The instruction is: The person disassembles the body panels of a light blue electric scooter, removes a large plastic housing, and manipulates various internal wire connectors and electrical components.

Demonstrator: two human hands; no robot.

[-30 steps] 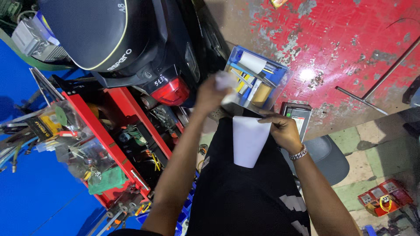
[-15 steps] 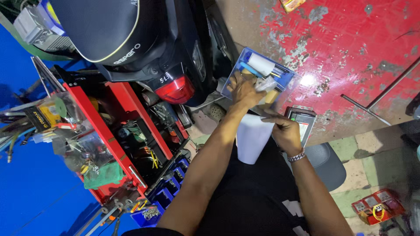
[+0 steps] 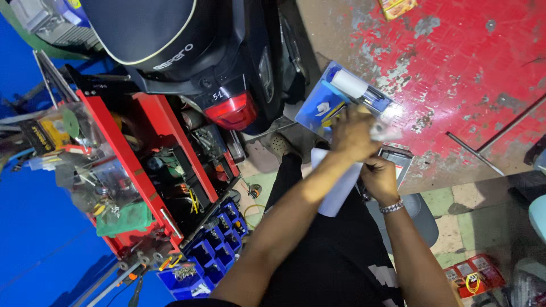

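The left hand [image 3: 354,135] is now drawn back from the blue tray [image 3: 318,108] on the floor and brought over to the right hand [image 3: 380,177], whereas half a second ago it was laid down inside that tray. A small pale object [image 3: 380,132], blurred and not identifiable, is seen at the tip of its closed grip; what it is cannot be told. The right hand has been kept where it was, its grip closed on the near edge of a white sheet-like piece [image 3: 336,190], which is held above the lap, just left of the wrist with the metal bracelet [image 3: 392,206].

The white piece has not been shifted; only the left hand has been moved. It is judged that something has been fetched from the tray and is being brought to the held piece, so the two hands are now touching or nearly so.

A white roll [image 3: 348,83] is left lying at the far end of the tray. To the left, the rear of a black scooter with its red tail light [image 3: 230,111] is seen, and beyond it a red tool cart [image 3: 142,170].
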